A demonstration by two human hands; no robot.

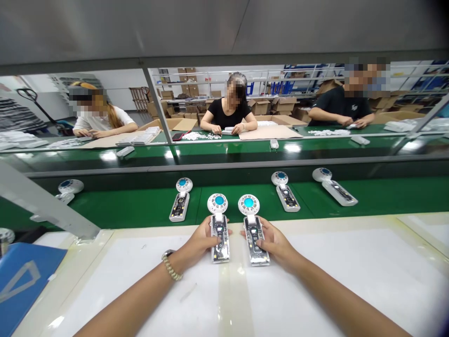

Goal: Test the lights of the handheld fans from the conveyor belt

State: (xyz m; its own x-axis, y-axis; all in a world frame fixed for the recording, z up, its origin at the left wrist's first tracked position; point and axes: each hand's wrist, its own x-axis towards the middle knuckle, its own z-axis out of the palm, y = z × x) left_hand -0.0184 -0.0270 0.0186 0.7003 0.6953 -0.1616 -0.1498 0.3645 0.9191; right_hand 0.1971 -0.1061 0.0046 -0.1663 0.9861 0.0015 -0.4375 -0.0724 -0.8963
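Observation:
My left hand (205, 238) is wrapped round a handheld device (220, 250), its thumb lying on the clear-fronted body. The device has a round white head with a blue centre, and dark circuitry shows through the casing. A matching device (257, 255) is in my right hand (275, 243), with the thumb on its front. Both are held upright side by side, heads away from me, above the near edge of the white worktop (298, 290). The fingers behind each body are mostly hidden.
Beyond the worktop runs a green conveyor belt (133, 206) with several similar devices, such as one at centre left (179, 206) and one at right (289, 199). A slanted metal post (52, 201) and a blue folder (28, 281) are at left. Several co-workers sit opposite.

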